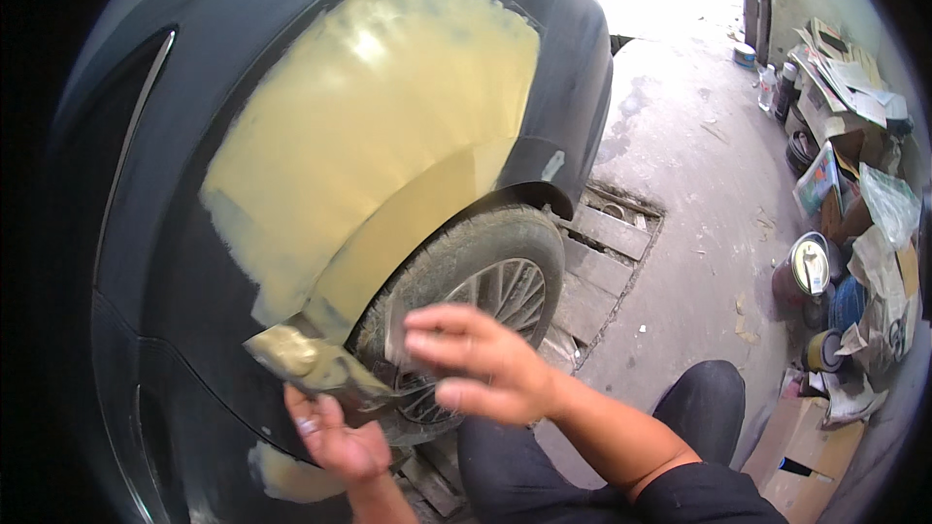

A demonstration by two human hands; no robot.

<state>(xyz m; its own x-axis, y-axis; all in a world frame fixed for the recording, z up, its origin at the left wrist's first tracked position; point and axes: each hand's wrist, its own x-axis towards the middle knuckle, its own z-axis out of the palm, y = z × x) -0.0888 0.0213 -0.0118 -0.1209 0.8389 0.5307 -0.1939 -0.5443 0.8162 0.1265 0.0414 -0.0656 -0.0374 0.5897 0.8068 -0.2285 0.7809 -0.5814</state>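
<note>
My left hand (342, 439) is closed from below round a flat putty board (351, 386), which carries a lump of yellowish body filler (291, 351). Just right of the board, my right hand (490, 361) is in front of the wheel (510, 301), smeared by motion. Its fingers point left, with the thumb lower; a pale blurred strip shows by the fingertips, and I cannot tell whether they hold it. A broad coat of yellow filler (359, 126) covers the dark car's rear panel (170, 262) above the wheel arch. Another filler patch (289, 475) sits low on the body.
Along the right wall are an open can (808, 267), a smaller tin (825, 350), bottles (767, 87), papers (854, 87), plastic sheeting (888, 204) and a cardboard box (801, 437). A slatted floor recess (597, 277) lies beside the wheel. My knees are below my right arm.
</note>
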